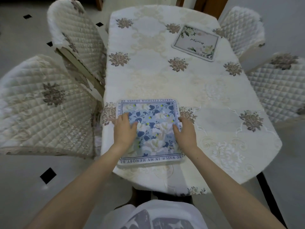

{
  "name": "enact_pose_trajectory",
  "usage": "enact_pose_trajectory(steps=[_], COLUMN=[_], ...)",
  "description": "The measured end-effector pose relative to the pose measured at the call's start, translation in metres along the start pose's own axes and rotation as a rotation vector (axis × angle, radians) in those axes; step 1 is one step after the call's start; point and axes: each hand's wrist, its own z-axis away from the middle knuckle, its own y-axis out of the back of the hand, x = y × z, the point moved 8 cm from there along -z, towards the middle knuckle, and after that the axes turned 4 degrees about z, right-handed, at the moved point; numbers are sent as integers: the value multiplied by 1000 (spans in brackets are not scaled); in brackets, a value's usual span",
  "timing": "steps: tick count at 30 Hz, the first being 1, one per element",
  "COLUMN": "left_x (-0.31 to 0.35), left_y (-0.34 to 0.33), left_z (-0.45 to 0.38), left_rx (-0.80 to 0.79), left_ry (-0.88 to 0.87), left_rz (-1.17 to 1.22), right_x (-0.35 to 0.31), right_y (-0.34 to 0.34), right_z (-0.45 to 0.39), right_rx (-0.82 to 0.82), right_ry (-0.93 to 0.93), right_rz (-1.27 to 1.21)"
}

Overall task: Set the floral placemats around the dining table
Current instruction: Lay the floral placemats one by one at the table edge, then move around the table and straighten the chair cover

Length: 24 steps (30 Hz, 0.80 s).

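Observation:
A blue floral placemat with a printed text border lies at the near left part of the dining table. It looks like the top of a small stack, with more edges showing along its near side. My left hand rests flat on its left half, fingers spread. On the mat's right edge lies my right hand, palm down with fingers apart. A second placemat, cream with white flowers and a dark frame line, lies at the far right of the table.
The table wears a cream embroidered cloth with brown flower motifs. Two quilted covered chairs stand on the left and two more on the right, pushed close to the table. The grey tiled floor has black diamond insets.

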Motion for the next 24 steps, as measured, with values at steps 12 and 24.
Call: enact_pose_trajectory(steps=[12,24], left_x=[171,237], left_y=[14,-96], left_z=[24,127], left_rx=[-85,-219], left_ry=[-569,-891], left_rz=[8,-329], right_x=[-42,93], right_y=[121,188], right_z=[17,90], right_rx=[259,329], right_ry=[200,122], right_rz=[-33,285])
